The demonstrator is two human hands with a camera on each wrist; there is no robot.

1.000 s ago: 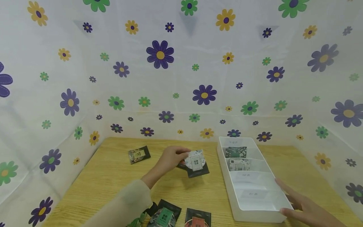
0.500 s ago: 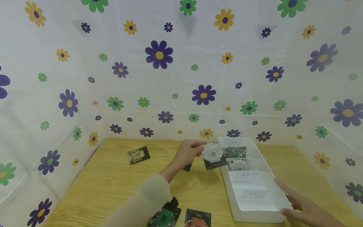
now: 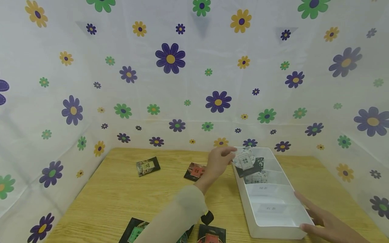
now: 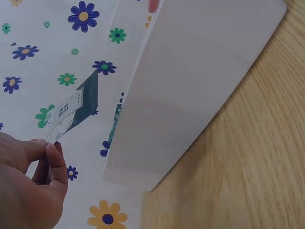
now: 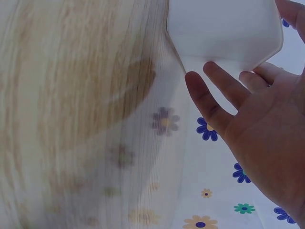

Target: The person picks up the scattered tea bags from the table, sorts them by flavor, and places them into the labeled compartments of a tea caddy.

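Observation:
My left hand [image 3: 217, 165] pinches a tea sachet [image 3: 245, 161] with a pale floral label and dark edge by its corner. The sachet hangs tilted over the back left of a white divided box [image 3: 250, 216]. In the left wrist view, thumb and fingertips hold the sachet [image 4: 71, 107] beside the box wall [image 4: 176, 90]. A green sachet [image 3: 260, 162], partly covered, and a pale floral sachet [image 3: 256, 177] stand in the box's back compartments. My right hand [image 3: 326, 219] holds the box's near right corner; in the right wrist view its fingertips [image 5: 195, 83] touch the box.
On the wooden table lie a yellow-labelled sachet [image 3: 148, 166] and a red-labelled one [image 3: 195, 171] farther back. Near the front edge are a green-labelled sachet [image 3: 133, 232], partly under the left sleeve, and another red-labelled sachet [image 3: 211, 233]. A flowered curtain [image 3: 188, 84] encloses the table.
My left hand has carried the pale floral sachet rightward from above the table to over the box, uncovering the red-labelled sachet behind. My right hand has stayed at the box corner.

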